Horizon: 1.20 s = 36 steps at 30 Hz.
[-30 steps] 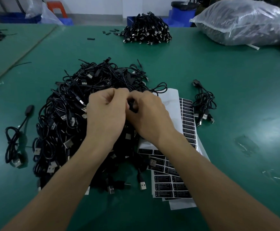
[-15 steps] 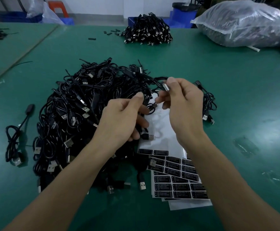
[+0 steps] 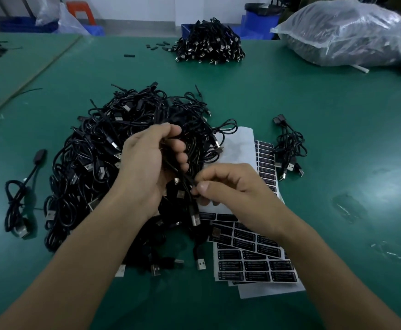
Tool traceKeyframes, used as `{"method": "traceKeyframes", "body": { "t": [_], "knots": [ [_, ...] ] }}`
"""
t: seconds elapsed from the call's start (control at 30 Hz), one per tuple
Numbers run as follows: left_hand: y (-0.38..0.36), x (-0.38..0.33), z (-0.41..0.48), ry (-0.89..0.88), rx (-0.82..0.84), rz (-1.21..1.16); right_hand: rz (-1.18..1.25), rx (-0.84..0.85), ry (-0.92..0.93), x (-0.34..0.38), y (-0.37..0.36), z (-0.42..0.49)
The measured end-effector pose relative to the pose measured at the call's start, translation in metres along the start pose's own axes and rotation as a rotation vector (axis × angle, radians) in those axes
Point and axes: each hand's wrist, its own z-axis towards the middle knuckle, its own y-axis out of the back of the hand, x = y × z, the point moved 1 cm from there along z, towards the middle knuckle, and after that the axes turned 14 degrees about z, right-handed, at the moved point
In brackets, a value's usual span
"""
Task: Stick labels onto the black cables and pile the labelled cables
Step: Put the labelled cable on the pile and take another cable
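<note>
Head view:
- Left hand [image 3: 147, 167] at centre, fingers curled round black cable [image 3: 182, 175], above big tangled pile [image 3: 92, 153] that spreads toward 9–11 o'clock.
- Right hand [image 3: 230, 186] at 4 o'clock from left hand, thumb and forefinger pinching same cable.
- USB plug [image 3: 195, 219] dangles at 6 o'clock.
- Label sheets [image 3: 254, 260] under right wrist, 5 o'clock.
- Small bundle [image 3: 290, 148] at 3 o'clock, apart from big pile; labels on it too small to tell.
- Far heap [image 3: 209, 44] at 12 o'clock and plastic bag [image 3: 349, 32] at 1 o'clock, on green table [image 3: 337, 115].

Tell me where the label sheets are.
In the head view, the label sheets lie on the table just right of the big cable heap, partly under the right hand.
</note>
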Motion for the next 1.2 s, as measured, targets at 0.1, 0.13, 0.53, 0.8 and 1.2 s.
{"method": "traceKeyframes", "body": {
  "t": [0.1, 0.13, 0.53, 0.8, 1.2],
  "knots": [
    [-0.003, -0.001, -0.005, -0.125, 0.058, 0.204, -0.049, -0.08, -0.036, -0.001, 0.004, 0.001],
    [-0.005, -0.002, -0.006, -0.152, 0.107, 0.275, -0.016, -0.122, -0.046, -0.001, 0.005, 0.001],
    [-0.006, -0.002, -0.012, -0.162, 0.413, 0.793, 0.447, -0.456, 0.033, 0.007, 0.034, -0.008],
    [-0.008, 0.006, -0.012, -0.216, 0.391, 0.901, 0.415, -0.429, 0.038, 0.0, 0.038, -0.017],
    [-0.024, 0.04, -0.016, -0.266, 0.347, 1.098, -0.09, -0.714, -0.154, -0.004, 0.065, -0.032]
  ]
}}
